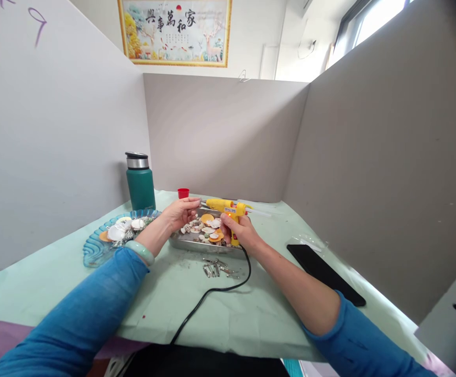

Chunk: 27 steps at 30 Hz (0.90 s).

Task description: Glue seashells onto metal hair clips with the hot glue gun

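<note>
My right hand (240,230) is wrapped around the handle of a yellow hot glue gun (222,204), its nozzle pointing left. Fingers pinched together, my left hand (182,210) meets the nozzle tip; a small greyish thing seems to be between the fingertips, too small to make out. Beneath both hands stands a metal tray (188,243) of shells and small stones, including orange scallop shells (207,218). Several small silvery metal clips (215,268) lie in front of the tray. A black cord (212,291) runs from the gun's handle to the table's front edge.
On the left, a blue scalloped plate (91,251) carries shells, with a green bottle (140,183) behind it. A red cup (183,193) stands behind my left hand. To the right lie a black flat bar (325,275) and clear plastic (308,242). Grey partitions (223,136) enclose three sides.
</note>
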### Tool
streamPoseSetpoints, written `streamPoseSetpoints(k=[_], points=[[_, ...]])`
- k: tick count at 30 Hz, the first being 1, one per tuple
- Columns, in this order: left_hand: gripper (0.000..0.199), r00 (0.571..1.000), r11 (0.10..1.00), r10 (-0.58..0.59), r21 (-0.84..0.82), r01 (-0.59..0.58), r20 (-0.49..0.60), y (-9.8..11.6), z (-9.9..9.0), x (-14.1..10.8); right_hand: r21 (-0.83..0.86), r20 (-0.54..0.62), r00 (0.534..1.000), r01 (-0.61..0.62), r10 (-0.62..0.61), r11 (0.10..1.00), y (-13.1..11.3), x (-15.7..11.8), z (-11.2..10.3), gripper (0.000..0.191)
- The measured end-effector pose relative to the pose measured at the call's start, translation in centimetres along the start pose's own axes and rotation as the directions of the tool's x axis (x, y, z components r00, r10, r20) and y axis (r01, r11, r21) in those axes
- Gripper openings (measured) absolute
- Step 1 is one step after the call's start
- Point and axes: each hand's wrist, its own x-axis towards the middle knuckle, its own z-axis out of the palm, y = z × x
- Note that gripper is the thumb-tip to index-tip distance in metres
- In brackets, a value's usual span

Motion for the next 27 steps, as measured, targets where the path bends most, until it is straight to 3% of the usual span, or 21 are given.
streamPoseSetpoints(k=[19, 27], points=[[0.017, 1.000, 0.999, -0.004, 0.035, 0.003, 0.013, -0.23, -0.29, 0.23, -0.047, -0.022, 0.999, 0.027, -0.028, 0.999, 0.43, 0.12, 0.00, 0.047], [0.017, 1.000, 1.000, 0.006, 0.026, -0.006, -0.005, 0.01, -0.10, 0.12, -0.100, 0.020, 0.999, 0.039, -0.038, 0.994, 0.12, 0.03, 0.02, 0.049]])
